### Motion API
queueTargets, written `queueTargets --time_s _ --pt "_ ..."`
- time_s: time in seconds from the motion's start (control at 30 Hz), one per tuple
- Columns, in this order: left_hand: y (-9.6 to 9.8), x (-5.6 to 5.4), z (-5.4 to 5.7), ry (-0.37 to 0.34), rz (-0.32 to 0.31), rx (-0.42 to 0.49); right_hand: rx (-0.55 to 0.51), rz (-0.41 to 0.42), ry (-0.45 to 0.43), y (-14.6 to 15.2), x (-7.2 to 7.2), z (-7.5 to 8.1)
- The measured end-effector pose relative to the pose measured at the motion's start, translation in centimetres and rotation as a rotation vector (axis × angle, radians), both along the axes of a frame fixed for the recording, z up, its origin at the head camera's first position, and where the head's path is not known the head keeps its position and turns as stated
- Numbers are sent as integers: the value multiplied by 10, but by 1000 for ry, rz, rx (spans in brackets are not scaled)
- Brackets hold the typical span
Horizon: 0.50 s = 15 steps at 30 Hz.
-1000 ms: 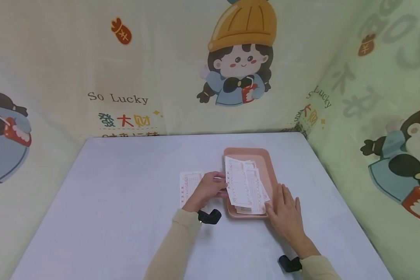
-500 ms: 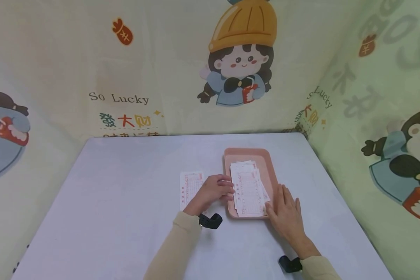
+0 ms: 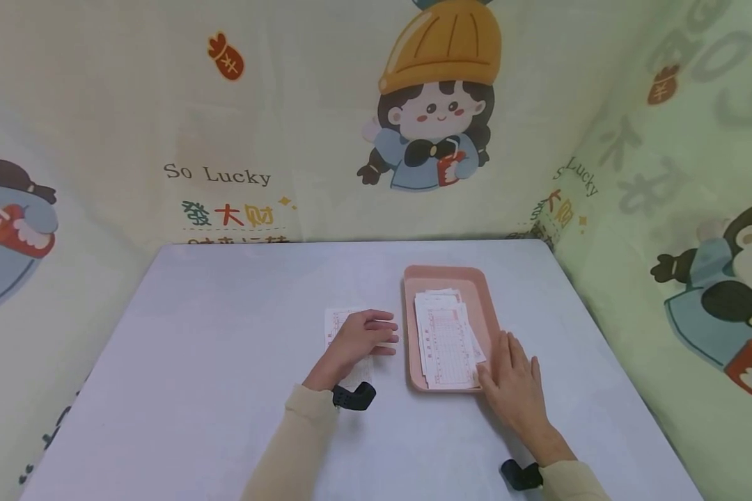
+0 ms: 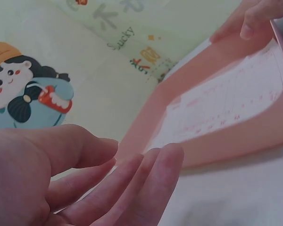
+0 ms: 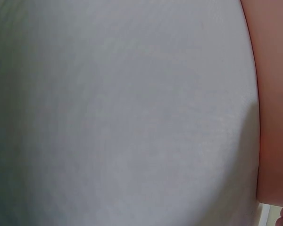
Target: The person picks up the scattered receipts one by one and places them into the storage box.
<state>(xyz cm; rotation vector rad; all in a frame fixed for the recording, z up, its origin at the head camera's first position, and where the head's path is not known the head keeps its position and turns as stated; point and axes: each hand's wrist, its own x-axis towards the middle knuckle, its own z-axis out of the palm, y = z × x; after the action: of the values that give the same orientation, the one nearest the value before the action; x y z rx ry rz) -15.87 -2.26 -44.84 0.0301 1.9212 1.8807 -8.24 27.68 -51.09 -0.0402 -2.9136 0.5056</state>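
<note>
A pink tray (image 3: pixel 482 282) stands right of centre on the table, holding a loose stack of white printed slips (image 3: pixel 446 341) with red lines. My left hand (image 3: pixel 354 341) hovers left of the tray, fingers loosely bent and nothing between them. Beneath it, partly covered, lies another printed slip (image 3: pixel 335 321). In the left wrist view the left hand's thumb and fingers are apart, with the tray's side (image 4: pixel 212 150) beyond them. My right hand (image 3: pixel 514 386) rests with straight fingers against the tray's right edge.
A white-covered table (image 3: pixel 225 334) carries everything. Behind it hangs a cloth backdrop (image 3: pixel 326 104) with cartoon prints, and a similar patterned cloth (image 3: pixel 633 229) rises along the right side. Black bands are worn at both wrists.
My left hand let a slip drop onto the stack in the tray, then drew back leftward over the slip on the table. The right hand stays at the tray's edge.
</note>
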Motion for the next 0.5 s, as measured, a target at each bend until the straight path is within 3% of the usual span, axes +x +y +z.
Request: queueTargets --time_s 0.5 --pt "-43 10 -15 13 134 -104 -4 5 11 1 1 -2"
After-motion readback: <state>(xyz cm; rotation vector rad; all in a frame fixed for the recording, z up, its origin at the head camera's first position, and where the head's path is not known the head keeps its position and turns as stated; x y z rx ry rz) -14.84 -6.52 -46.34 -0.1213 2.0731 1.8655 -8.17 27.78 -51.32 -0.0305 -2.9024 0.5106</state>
